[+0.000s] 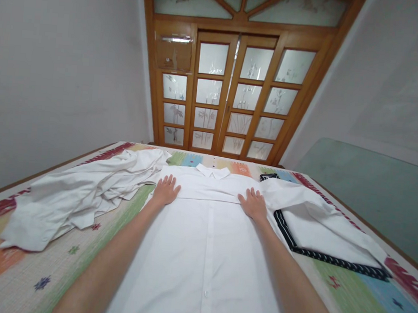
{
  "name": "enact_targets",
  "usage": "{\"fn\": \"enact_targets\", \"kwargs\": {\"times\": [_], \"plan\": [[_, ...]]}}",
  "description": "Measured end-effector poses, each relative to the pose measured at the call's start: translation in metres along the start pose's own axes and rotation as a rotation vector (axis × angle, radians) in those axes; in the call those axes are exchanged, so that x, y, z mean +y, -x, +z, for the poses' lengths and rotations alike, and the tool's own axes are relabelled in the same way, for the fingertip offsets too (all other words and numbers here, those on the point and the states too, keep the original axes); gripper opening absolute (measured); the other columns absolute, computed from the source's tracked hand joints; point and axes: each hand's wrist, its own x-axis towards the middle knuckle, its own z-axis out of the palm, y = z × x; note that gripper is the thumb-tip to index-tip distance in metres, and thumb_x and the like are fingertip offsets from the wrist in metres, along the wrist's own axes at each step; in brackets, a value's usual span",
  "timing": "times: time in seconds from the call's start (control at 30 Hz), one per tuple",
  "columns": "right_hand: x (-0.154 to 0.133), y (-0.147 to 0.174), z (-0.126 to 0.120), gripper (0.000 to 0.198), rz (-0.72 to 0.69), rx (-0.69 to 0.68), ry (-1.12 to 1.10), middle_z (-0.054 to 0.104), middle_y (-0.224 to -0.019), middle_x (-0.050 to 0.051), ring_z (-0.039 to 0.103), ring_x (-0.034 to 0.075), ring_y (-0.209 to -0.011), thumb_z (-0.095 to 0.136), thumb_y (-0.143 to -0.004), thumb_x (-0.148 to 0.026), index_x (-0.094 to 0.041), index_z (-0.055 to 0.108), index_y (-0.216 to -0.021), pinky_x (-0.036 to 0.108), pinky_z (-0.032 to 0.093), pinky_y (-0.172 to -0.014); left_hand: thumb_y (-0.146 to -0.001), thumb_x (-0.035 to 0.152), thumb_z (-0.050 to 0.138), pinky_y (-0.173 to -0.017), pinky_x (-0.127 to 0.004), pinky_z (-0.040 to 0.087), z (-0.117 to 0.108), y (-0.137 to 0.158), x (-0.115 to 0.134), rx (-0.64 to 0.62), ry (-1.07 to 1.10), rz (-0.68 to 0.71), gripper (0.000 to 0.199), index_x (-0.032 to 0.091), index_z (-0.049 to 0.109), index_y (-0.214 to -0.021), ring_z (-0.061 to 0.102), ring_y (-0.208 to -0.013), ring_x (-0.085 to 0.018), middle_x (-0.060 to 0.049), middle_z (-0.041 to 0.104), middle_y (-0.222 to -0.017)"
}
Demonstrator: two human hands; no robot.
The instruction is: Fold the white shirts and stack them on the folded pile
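Note:
A white button-up shirt [191, 242] lies front side up, its collar [213, 171] at the far end and its hem out of view below. My left hand [167, 190] rests flat on the left of the chest, fingers spread. On the other side of the chest, my right hand [253, 203] also lies flat with fingers apart. A crosswise crease runs between the two hands. The shirt's right-hand sleeve [300, 195] stretches outward over a white piece with a black patterned edge [338, 257].
Crumpled white cloth [83, 195] lies at left, near the shirt's shoulder. Everything lies on a colourful patterned cover [116, 226]. Walls [64, 58] rise on both sides, with a pale green panel [369, 183] at right. Beyond stand wooden doors with frosted panes [231, 95].

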Motion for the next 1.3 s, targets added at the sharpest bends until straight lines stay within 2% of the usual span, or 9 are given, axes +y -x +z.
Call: {"fn": "enact_targets", "kwargs": {"times": [0.17,0.33,0.4,0.5,0.63,0.73,0.83,1.0,1.3], "plan": [[0.0,0.0,0.001,0.066,-0.003,0.008,0.008,0.028,-0.156,0.018,0.024,0.032,-0.144,0.025,-0.097,-0.046,-0.005,0.034,-0.148,0.042,0.016,-0.115,-0.097,0.046,0.024,-0.118,-0.052,0.017,-0.004,0.014,0.005,-0.015,0.033,-0.097,0.062,0.013,0.035,-0.148,0.021,-0.146,-0.03,-0.013,0.025,-0.157],[-0.003,0.002,-0.001,0.061,0.01,0.039,0.059,0.034,-0.154,0.018,0.03,0.03,-0.141,0.026,-0.098,-0.042,-0.006,0.038,-0.146,0.041,0.021,-0.112,-0.095,0.037,0.033,-0.115,-0.048,0.025,-0.001,0.019,0.012,0.16,0.041,-0.239,0.059,0.0,0.043,-0.141,0.031,-0.142,-0.034,-0.023,0.037,-0.15],[-0.005,0.005,-0.006,0.058,0.005,0.063,0.093,0.039,-0.15,0.018,0.036,0.03,-0.138,0.027,-0.098,-0.04,-0.005,0.043,-0.142,0.041,0.024,-0.11,-0.095,0.03,0.035,-0.115,-0.046,0.027,0.0,0.02,0.011,0.219,0.05,-0.211,0.053,-0.002,0.049,-0.135,0.037,-0.139,-0.034,-0.026,0.045,-0.144],[-0.007,0.011,-0.018,0.052,-0.033,0.067,0.149,0.053,-0.137,0.021,0.049,0.031,-0.126,0.031,-0.097,-0.036,-0.004,0.057,-0.129,0.04,0.034,-0.102,-0.094,0.021,0.035,-0.114,-0.041,0.03,0.0,0.02,0.009,0.228,0.065,-0.105,0.044,0.002,0.056,-0.127,0.042,-0.136,-0.029,-0.022,0.053,-0.138],[-0.001,0.016,-0.042,0.043,-0.041,0.051,0.189,0.067,-0.113,0.021,0.059,0.03,-0.107,0.037,-0.094,-0.033,-0.008,0.07,-0.107,0.037,0.044,-0.088,-0.094,0.021,0.037,-0.112,-0.039,0.033,0.002,0.017,0.007,0.225,0.078,-0.037,0.037,0.008,0.061,-0.118,0.046,-0.133,-0.026,-0.018,0.058,-0.134],[0.014,0.018,-0.062,0.044,0.07,0.166,0.158,0.069,-0.108,0.021,0.061,0.03,-0.104,0.036,-0.093,-0.032,-0.009,0.072,-0.102,0.036,0.047,-0.082,-0.095,0.025,0.036,-0.112,-0.039,0.032,0.005,0.015,0.005,0.232,0.084,-0.03,0.037,0.007,0.061,-0.116,0.047,-0.132,-0.026,-0.019,0.057,-0.134],[0.037,0.02,-0.079,0.047,0.24,0.304,0.105,0.069,-0.103,0.025,0.064,0.033,-0.096,0.036,-0.091,-0.032,-0.005,0.073,-0.101,0.04,0.05,-0.077,-0.096,0.025,0.032,-0.112,-0.04,0.033,0.008,0.013,0.004,0.228,0.08,-0.018,0.038,0.009,0.062,-0.113,0.047,-0.131,-0.026,-0.017,0.059,-0.132],[0.076,0.024,-0.092,0.054,0.422,0.448,0.018,0.067,-0.092,0.033,0.065,0.04,-0.091,0.038,-0.089,-0.037,0.004,0.072,-0.097,0.05,0.049,-0.076,-0.095,0.027,0.032,-0.112,-0.04,0.032,0.007,0.014,0.003,0.201,0.056,-0.006,0.04,0.009,0.062,-0.116,0.046,-0.132,-0.026,-0.017,0.058,-0.134],[0.101,0.044,-0.074,0.057,0.502,0.391,-0.084,0.066,-0.094,0.034,0.063,0.042,-0.093,0.037,-0.087,-0.04,0.005,0.072,-0.095,0.051,0.049,-0.077,-0.094,0.028,0.032,-0.111,-0.038,0.032,-0.001,0.017,0.005,0.182,0.061,-0.029,0.042,0.01,0.062,-0.117,0.046,-0.131,-0.026,-0.016,0.056,-0.136]]}}
